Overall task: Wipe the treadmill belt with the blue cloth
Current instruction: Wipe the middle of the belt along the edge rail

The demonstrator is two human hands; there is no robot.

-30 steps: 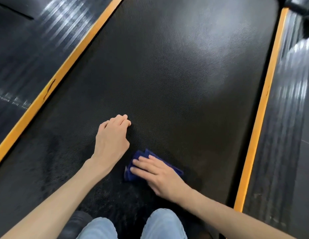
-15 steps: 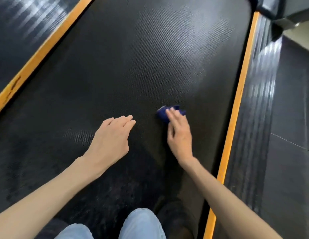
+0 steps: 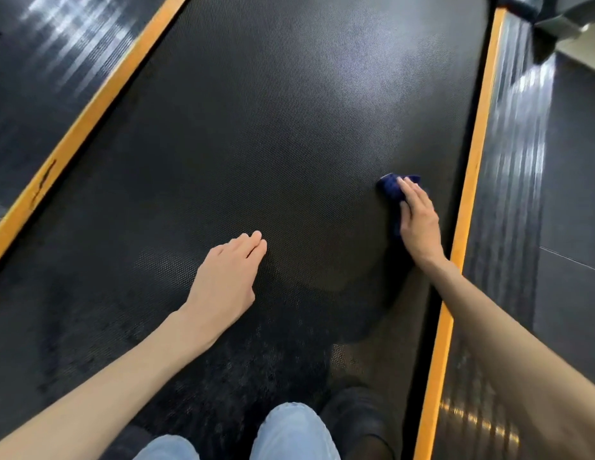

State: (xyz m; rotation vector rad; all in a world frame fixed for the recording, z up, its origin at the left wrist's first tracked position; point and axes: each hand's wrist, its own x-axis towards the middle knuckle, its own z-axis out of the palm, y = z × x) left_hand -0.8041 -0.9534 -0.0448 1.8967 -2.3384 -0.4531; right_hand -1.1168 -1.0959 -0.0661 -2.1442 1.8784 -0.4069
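Note:
The black textured treadmill belt (image 3: 273, 127) fills the middle of the view. A small bunched blue cloth (image 3: 390, 186) lies on it near the right edge. My right hand (image 3: 417, 224) presses flat on the cloth with straight fingers, hiding most of it. My left hand (image 3: 228, 277) rests on the belt near the centre, fingers together and straight, holding nothing.
Orange strips run along both sides of the belt, left (image 3: 73, 137) and right (image 3: 468, 194). Beyond them are ribbed dark side rails (image 3: 508, 200). My knees in blue jeans (image 3: 289, 433) and a dark shoe (image 3: 359, 419) are at the bottom.
My right hand has slid the cloth from just in front of my knees forward and to the right, toward the right orange strip. My left hand has stayed in place on the belt.

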